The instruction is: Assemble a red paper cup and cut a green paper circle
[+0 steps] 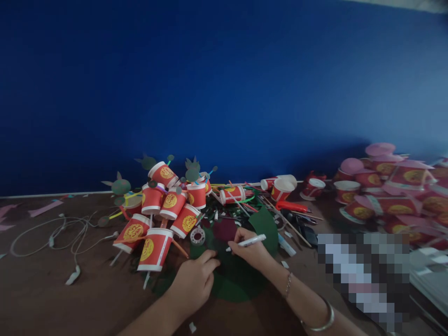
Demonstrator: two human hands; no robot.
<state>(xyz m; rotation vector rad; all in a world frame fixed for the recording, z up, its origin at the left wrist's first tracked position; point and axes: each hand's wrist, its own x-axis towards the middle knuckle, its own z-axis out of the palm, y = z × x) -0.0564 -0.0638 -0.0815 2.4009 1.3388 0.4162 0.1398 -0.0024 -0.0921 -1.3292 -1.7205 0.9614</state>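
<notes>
My right hand [249, 253] is closed around a white marker pen [247, 242], its tip pointing left over a dark green paper sheet [234, 282] on the brown table. My left hand [194, 280] lies on the left part of that green paper with its fingers curled and pressed down on it. A dark red paper piece [224, 228] lies just beyond the pen tip. Bracelets show on my right wrist and forearm.
A heap of red paper cups [164, 210] on sticks with green cutouts lies left of my hands, with a tape roll [198, 235] beside it. White earphone cables [63, 233] trail at far left. A red cutter [291, 206], sticks and more cups [385, 186] crowd the right. A blue wall [224, 84] stands behind.
</notes>
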